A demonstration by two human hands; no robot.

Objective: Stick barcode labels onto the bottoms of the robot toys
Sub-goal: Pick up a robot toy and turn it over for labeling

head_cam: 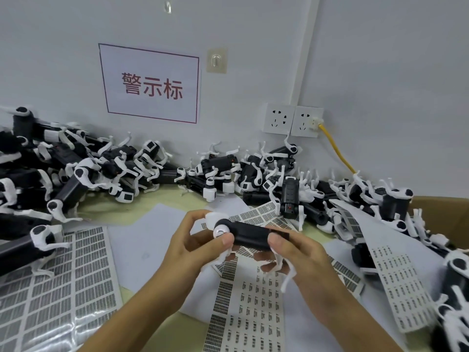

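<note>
left hand (195, 246): grips toy's white head end
right hand (295, 252): grips toy's rear end
toy (250, 235): held level above label sheets (243, 323), between toy piles (76, 171)

Bright, even indoor light fills the scene, and the wall (253, 34) looks flat pale grey. Shadows are soft and faint. Glare streaks the glossy label sheet (50, 288) at lower left. Wide-angle distortion bends the edges, and the robot toys (454, 313) at the far right edge look smeared and blurred.
</note>
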